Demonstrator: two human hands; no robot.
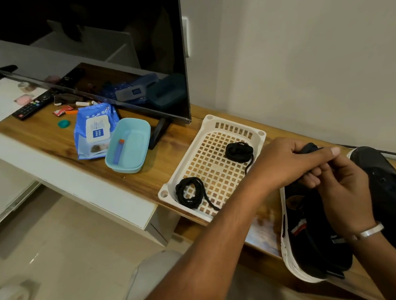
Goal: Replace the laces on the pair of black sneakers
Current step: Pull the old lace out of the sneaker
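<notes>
Two black sneakers stand on the wooden shelf at the right: the nearer sneaker with a white sole, the second sneaker behind it. My left hand and my right hand are together above the nearer sneaker, both pinching a bundled black lace. A white perforated basket to the left holds two coiled black laces: one coiled lace at its far end and another coiled lace at its near end.
A TV stands at the back on the wooden shelf. A light blue tub, a pack of wipes, a remote and small clutter lie left of the basket. A black cable runs along the wall.
</notes>
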